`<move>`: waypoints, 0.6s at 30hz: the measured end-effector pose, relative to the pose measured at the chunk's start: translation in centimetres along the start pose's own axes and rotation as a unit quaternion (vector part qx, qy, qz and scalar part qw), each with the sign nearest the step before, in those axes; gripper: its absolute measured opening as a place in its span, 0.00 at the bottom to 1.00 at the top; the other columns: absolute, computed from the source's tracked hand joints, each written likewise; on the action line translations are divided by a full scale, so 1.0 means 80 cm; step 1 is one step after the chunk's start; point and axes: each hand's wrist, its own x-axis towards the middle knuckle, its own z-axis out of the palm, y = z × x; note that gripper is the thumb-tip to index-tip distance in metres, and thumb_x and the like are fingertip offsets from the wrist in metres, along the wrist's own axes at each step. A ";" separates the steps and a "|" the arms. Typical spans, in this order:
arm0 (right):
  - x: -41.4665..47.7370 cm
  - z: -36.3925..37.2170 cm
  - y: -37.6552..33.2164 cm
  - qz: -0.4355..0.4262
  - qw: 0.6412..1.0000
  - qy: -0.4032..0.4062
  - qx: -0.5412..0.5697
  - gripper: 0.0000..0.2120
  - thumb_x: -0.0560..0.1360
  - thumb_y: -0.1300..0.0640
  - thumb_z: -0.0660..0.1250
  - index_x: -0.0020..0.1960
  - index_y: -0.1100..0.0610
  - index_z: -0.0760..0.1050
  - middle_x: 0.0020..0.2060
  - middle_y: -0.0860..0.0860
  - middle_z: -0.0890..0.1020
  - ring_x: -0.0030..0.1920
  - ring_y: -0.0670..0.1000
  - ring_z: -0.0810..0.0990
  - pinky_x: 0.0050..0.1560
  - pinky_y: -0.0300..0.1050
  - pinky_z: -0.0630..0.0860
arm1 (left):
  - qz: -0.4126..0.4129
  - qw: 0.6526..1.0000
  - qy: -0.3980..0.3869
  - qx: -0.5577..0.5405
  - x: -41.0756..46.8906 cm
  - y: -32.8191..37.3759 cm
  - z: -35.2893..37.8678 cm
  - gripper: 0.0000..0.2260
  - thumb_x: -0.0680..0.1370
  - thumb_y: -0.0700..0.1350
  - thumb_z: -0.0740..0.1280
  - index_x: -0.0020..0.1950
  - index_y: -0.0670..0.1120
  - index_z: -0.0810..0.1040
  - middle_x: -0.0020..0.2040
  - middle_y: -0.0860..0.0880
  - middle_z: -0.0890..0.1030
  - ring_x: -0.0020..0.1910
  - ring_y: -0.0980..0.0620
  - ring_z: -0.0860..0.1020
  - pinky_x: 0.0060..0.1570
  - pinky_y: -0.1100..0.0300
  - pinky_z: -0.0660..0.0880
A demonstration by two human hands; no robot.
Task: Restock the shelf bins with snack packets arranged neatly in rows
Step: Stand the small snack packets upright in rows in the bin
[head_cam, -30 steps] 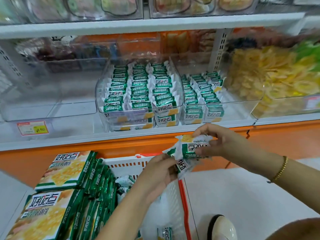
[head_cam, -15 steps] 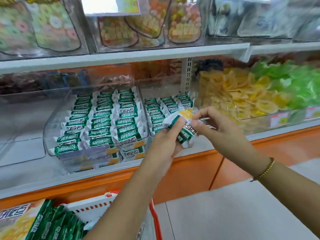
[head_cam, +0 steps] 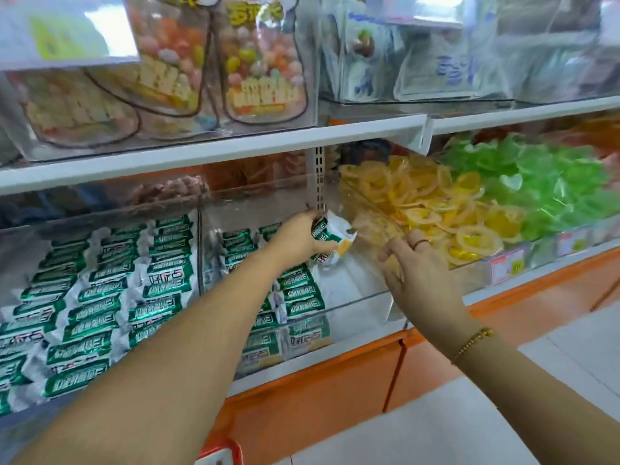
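My left hand [head_cam: 298, 238] reaches into a clear shelf bin [head_cam: 369, 297] and grips a small bunch of green-and-white snack packets [head_cam: 330, 236] above the bin's bare right side. The left part of that bin holds rows of the same packets [head_cam: 298, 293]. Beside it on the left stands a second clear bin, filled with rows of green packets [head_cam: 100, 290]. My right hand [head_cam: 416, 266] hovers at the first bin's right wall, fingers loosely curled, holding nothing.
Bins of yellow ring sweets [head_cam: 426, 209] and green sweets [head_cam: 543, 186] stand to the right. The white upper shelf [head_cam: 235, 146] carries bags of mixed candy [head_cam: 261, 62]. An orange base panel [head_cam: 318, 391] runs below, and a basket corner [head_cam: 221, 454] shows at the bottom.
Both hands held the packets together in front of the bins; now my left hand alone has carried them into the bin and my right hand has let go. The camera moved closer and up.
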 end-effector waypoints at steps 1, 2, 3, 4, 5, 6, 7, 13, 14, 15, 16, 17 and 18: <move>-0.001 0.000 0.001 -0.003 1.000 0.001 0.000 0.07 0.74 0.64 0.65 0.51 0.57 0.74 0.46 0.49 0.65 0.35 0.52 0.67 0.34 0.46 0.61 | 0.001 1.000 -0.021 0.023 0.004 -0.005 0.004 0.34 0.71 0.52 0.74 0.73 0.43 0.65 0.71 0.44 0.70 0.66 0.47 0.70 0.57 0.62 0.66; -0.001 0.000 0.001 -0.005 1.000 0.005 0.004 0.07 0.74 0.64 0.65 0.51 0.57 0.74 0.46 0.49 0.65 0.35 0.51 0.66 0.34 0.45 0.60 | 0.002 0.998 -0.044 0.045 0.008 -0.009 0.007 0.35 0.72 0.51 0.73 0.74 0.43 0.64 0.72 0.44 0.68 0.68 0.46 0.69 0.60 0.59 0.66; -0.001 0.001 0.001 -0.007 1.000 0.009 0.010 0.07 0.73 0.65 0.65 0.50 0.57 0.74 0.46 0.48 0.65 0.35 0.50 0.65 0.35 0.44 0.58 | 0.005 0.996 -0.064 0.067 0.012 -0.012 0.009 0.35 0.72 0.51 0.73 0.74 0.43 0.64 0.72 0.44 0.68 0.68 0.45 0.69 0.62 0.58 0.66; -0.002 0.002 0.001 -0.008 1.000 0.012 0.016 0.07 0.73 0.65 0.65 0.50 0.57 0.74 0.46 0.48 0.65 0.34 0.49 0.64 0.34 0.44 0.56 | 0.009 0.992 -0.081 0.092 0.018 -0.012 0.011 0.34 0.72 0.51 0.73 0.73 0.42 0.64 0.71 0.44 0.69 0.67 0.44 0.70 0.61 0.57 0.67; -0.002 0.003 0.001 -0.004 1.000 0.013 0.019 0.07 0.74 0.65 0.65 0.49 0.57 0.74 0.46 0.48 0.65 0.33 0.48 0.63 0.34 0.44 0.55 | 0.011 0.988 -0.099 0.119 0.025 -0.010 0.013 0.32 0.72 0.51 0.73 0.72 0.41 0.66 0.67 0.43 0.72 0.64 0.44 0.72 0.59 0.56 0.69; -0.003 0.004 0.002 0.001 1.000 0.015 0.022 0.07 0.74 0.65 0.65 0.49 0.56 0.74 0.46 0.47 0.65 0.33 0.47 0.63 0.33 0.44 0.55 | 0.008 0.983 -0.116 0.144 0.031 -0.006 0.016 0.29 0.73 0.50 0.73 0.69 0.40 0.69 0.61 0.42 0.75 0.59 0.45 0.75 0.57 0.55 0.70; -0.003 0.005 0.002 0.003 1.000 0.015 0.024 0.07 0.74 0.65 0.65 0.49 0.56 0.73 0.46 0.47 0.65 0.33 0.47 0.63 0.32 0.43 0.57 | 0.001 0.978 -0.126 0.167 0.037 -0.003 0.020 0.25 0.73 0.50 0.73 0.64 0.39 0.72 0.55 0.42 0.75 0.54 0.46 0.75 0.54 0.55 0.71; -0.001 0.002 0.005 0.001 1.000 0.006 0.026 0.07 0.74 0.66 0.65 0.50 0.57 0.74 0.45 0.48 0.64 0.32 0.46 0.61 0.29 0.42 0.54 | -0.023 0.962 -0.070 0.261 0.050 0.008 0.040 0.21 0.73 0.51 0.72 0.54 0.35 0.76 0.53 0.39 0.76 0.43 0.45 0.72 0.45 0.54 0.72; -0.001 0.002 0.005 0.000 1.000 0.001 0.030 0.07 0.74 0.66 0.64 0.51 0.57 0.74 0.46 0.48 0.64 0.32 0.47 0.62 0.30 0.43 0.55 | -0.026 0.962 -0.071 0.263 0.048 0.008 0.040 0.22 0.72 0.51 0.73 0.55 0.35 0.75 0.52 0.39 0.77 0.44 0.45 0.73 0.44 0.55 0.72; -0.002 0.001 0.005 0.002 0.999 -0.006 0.035 0.07 0.75 0.65 0.64 0.52 0.57 0.73 0.46 0.48 0.64 0.32 0.48 0.64 0.32 0.44 0.57 | -0.029 0.962 -0.081 0.260 0.046 0.007 0.040 0.23 0.72 0.51 0.73 0.57 0.35 0.75 0.52 0.39 0.77 0.45 0.45 0.75 0.44 0.55 0.72; -0.003 0.000 0.005 0.006 0.999 -0.015 0.042 0.07 0.76 0.64 0.63 0.53 0.57 0.73 0.47 0.48 0.63 0.33 0.49 0.66 0.33 0.44 0.60 | -0.029 0.961 -0.097 0.257 0.043 0.007 0.039 0.24 0.72 0.49 0.73 0.60 0.35 0.75 0.51 0.40 0.77 0.46 0.45 0.75 0.46 0.55 0.72; -0.005 -0.002 0.004 0.010 0.998 -0.024 0.051 0.07 0.76 0.62 0.63 0.54 0.56 0.73 0.47 0.47 0.63 0.33 0.50 0.68 0.34 0.45 0.63 | -0.027 0.959 -0.113 0.258 0.039 0.007 0.038 0.24 0.71 0.48 0.74 0.61 0.35 0.74 0.51 0.40 0.77 0.46 0.47 0.74 0.48 0.54 0.73; -0.007 -0.004 0.002 0.013 0.998 -0.032 0.058 0.08 0.76 0.61 0.63 0.55 0.55 0.72 0.48 0.47 0.63 0.34 0.50 0.70 0.35 0.45 0.66 | -0.024 0.957 -0.122 0.262 0.034 0.007 0.037 0.23 0.71 0.46 0.75 0.60 0.36 0.74 0.50 0.41 0.77 0.45 0.47 0.73 0.48 0.53 0.75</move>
